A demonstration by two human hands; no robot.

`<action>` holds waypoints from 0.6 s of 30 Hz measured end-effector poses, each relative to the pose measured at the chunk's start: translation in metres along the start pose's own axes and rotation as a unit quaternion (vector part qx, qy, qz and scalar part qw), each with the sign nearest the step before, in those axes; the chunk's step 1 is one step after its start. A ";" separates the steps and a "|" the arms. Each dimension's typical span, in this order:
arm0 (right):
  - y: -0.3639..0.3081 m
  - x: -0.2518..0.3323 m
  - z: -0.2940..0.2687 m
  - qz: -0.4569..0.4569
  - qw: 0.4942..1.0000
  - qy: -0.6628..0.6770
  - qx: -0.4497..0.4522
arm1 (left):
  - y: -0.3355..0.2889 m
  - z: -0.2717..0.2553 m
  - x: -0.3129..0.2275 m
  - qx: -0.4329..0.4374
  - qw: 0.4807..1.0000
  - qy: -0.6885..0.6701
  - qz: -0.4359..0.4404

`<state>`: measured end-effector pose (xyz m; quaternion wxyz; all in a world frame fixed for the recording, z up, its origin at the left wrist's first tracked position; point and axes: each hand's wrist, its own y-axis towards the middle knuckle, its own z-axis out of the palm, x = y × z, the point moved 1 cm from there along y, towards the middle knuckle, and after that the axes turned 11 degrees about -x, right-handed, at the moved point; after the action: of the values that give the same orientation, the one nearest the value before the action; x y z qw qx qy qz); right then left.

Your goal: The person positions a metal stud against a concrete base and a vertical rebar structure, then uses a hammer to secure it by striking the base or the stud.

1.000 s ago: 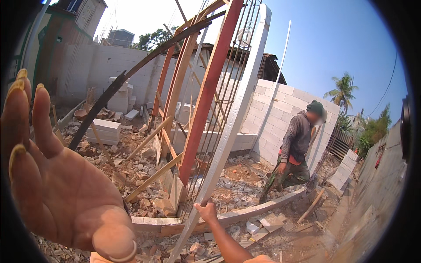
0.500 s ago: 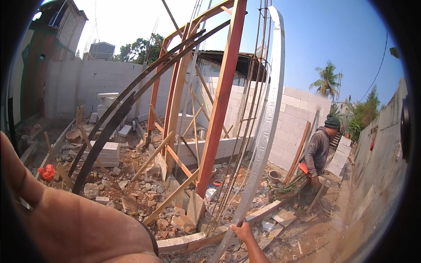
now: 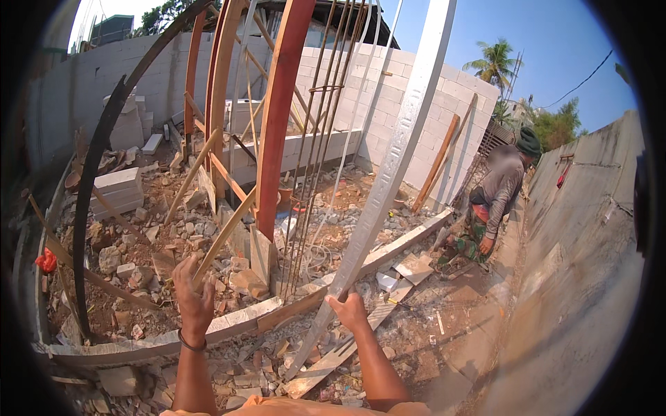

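Your left hand [image 3: 193,298] is raised at near left, with its fingers parted and loosely bent; no object is visible in its grasp. A dark band [image 3: 192,342] encircles that wrist. Your right hand [image 3: 352,312], near centre, is curled around the lower part of the silver bar [image 3: 393,156]. The bar stands tilted, its lower end toward the near left and its upper part leaning right and out of view. Whether the lower end bears on the ground cannot be determined.

A wooden plank [image 3: 361,338] lies on the ground just beside the bar's lower end. Beyond your hands, a low edging [image 3: 229,319] curves from left to right. Behind it, at centre, stand upright steel rods [image 3: 312,139] and a red-brown post [image 3: 281,118]. To the right, a co-worker [image 3: 498,187] bends forward. The pale block wall [image 3: 388,90] stands farther back; a palm tree [image 3: 494,64] rises beyond.
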<state>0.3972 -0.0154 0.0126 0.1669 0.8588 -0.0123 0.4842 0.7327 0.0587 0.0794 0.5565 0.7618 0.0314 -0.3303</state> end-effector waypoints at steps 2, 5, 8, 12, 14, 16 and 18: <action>0.007 -0.019 0.005 -0.026 0.997 0.071 0.011 | -0.120 0.001 0.111 0.110 0.980 0.059 -0.154; 0.012 -0.018 0.002 0.007 0.995 0.091 0.040 | -0.208 -0.023 0.133 0.276 0.915 0.151 -0.253; 0.009 0.012 0.001 -0.036 0.991 0.127 -0.004 | -0.214 -0.027 0.119 0.336 0.894 0.099 -0.280; 0.012 0.029 0.020 -0.062 0.964 0.239 -0.102 | -0.211 0.019 0.120 0.490 0.813 0.010 -0.314; 0.014 0.035 0.037 -0.050 0.959 0.251 -0.119 | -0.222 0.051 0.124 0.540 0.798 -0.041 -0.266; 0.019 0.042 0.053 -0.041 0.944 0.308 -0.111 | -0.235 0.086 0.131 0.618 0.758 -0.063 -0.199; 0.022 0.054 0.062 -0.029 0.930 0.332 -0.155 | -0.245 0.124 0.131 0.642 0.749 -0.105 -0.121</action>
<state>0.4730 -0.0474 0.0343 0.3064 0.6121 -0.0064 0.7289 0.6752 0.0018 -0.2140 -0.1088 0.8898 -0.1554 -0.4151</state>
